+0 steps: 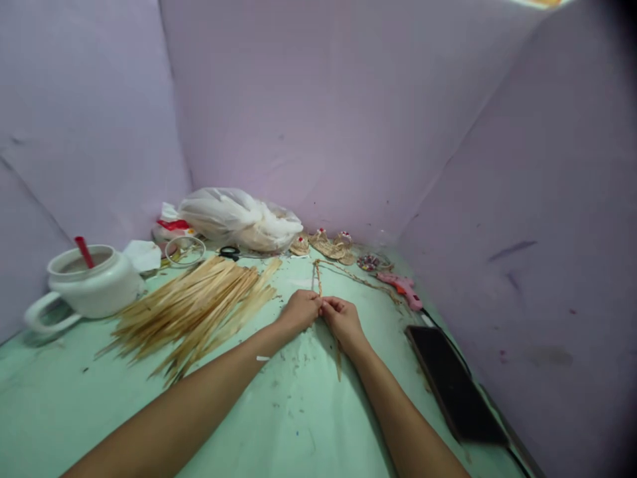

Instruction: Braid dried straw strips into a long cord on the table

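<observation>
My left hand (301, 309) and my right hand (343, 321) meet at the middle of the green tabletop, fingertips pinched close together. Between them they grip the near end of a thin braided straw cord (319, 277). From my fingers the braid runs away from me, bends, and trails to the right across the table. A loose flat strip (339, 364) hangs below my right hand toward me. To the left of my left hand lies a spread bundle of dry straw strips (199, 309). The exact finger hold on the braid is partly hidden.
A white mug (94, 282) with a red stick stands at left. Along the back are a plastic bag (241, 219), scissors (229, 252), a tape roll (185, 251) and small woven pieces (332, 246). At right lie a pink glue gun (405, 289) and a dark phone (455, 385).
</observation>
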`<state>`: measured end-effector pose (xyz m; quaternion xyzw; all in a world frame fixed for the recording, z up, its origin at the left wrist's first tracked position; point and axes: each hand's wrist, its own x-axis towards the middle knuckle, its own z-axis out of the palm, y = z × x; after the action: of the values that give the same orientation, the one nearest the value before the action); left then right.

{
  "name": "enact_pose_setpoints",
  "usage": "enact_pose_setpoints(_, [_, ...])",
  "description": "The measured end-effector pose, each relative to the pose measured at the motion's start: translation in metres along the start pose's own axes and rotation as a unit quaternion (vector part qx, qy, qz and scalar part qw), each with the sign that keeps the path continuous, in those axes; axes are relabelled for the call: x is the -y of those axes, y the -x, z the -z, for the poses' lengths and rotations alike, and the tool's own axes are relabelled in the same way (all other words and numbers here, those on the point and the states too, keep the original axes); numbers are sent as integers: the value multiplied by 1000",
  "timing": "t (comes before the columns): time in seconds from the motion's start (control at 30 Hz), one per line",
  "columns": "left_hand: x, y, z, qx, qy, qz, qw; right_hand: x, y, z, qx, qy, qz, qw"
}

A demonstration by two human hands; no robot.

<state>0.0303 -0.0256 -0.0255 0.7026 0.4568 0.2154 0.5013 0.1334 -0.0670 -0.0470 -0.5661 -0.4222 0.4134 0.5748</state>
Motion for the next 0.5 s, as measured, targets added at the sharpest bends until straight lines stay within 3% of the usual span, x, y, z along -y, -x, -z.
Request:
enact_pose_setpoints(0.33, [-4,7,5,-47,-109,-33,992,18,6,-4,-3,67,13,998])
enact_pose_setpoints(0.5, [0,1,6,-10,-79,-17,997,26,6,-8,5,69,-12,998])
